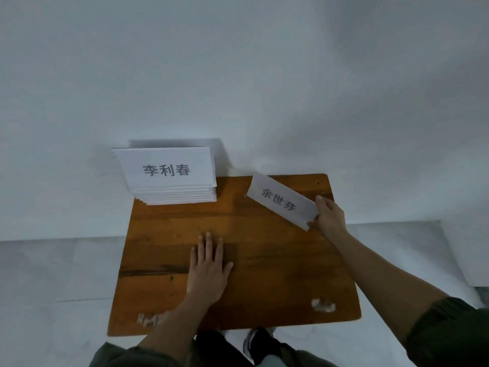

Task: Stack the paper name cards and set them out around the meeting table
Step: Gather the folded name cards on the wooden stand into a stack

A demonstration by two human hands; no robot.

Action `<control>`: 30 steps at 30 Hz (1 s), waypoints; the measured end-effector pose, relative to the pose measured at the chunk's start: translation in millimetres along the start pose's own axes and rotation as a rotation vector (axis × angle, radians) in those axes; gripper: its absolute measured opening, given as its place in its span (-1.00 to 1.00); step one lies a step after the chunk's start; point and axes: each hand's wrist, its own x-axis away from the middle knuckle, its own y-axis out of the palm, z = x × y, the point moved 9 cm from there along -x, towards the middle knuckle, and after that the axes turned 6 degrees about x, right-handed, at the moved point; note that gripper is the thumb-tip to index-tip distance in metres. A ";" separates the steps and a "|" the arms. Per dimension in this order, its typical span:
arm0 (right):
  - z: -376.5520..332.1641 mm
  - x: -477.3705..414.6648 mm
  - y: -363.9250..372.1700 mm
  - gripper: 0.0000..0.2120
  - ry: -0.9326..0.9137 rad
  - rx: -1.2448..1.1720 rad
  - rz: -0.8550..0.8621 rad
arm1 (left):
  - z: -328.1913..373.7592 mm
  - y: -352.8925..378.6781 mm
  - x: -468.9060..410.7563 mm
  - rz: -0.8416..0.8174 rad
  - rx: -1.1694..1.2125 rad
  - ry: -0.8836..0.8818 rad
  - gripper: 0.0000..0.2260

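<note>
A stack of white paper name cards (169, 178) sits at the far left corner of the small wooden table (277, 266), its top card printed with dark characters. My right hand (329, 217) grips one loose white name card (281, 201) by its near right end, holding it tilted above the table's far right part. My left hand (209, 263) lies flat on the tabletop, palm down, fingers slightly apart, holding nothing.
A plain white wall rises directly behind the table. Pale grey floor lies to the left and right. Two chipped white patches mark the table's near edge (322, 305). My legs and shoes (254, 343) show below the near edge.
</note>
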 end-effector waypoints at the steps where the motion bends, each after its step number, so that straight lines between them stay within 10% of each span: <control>1: 3.2 -1.5 1.6 -0.61 0.010 -0.032 0.001 | -0.7 2.0 0.0 0.030 0.000 0.001 -0.29; 12: -15.7 -0.4 -24.7 -0.83 0.134 -0.389 0.151 | -2.5 15.7 2.2 0.010 0.004 0.014 -0.34; 23: -150.1 67.4 37.9 -0.76 -0.132 -0.461 -0.038 | -9.2 -27.3 0.3 -0.265 0.154 0.190 -0.46; 30: -211.6 105.7 102.6 -0.76 -0.321 -0.286 -0.067 | -79.8 -151.1 -0.7 0.197 0.640 0.067 -0.82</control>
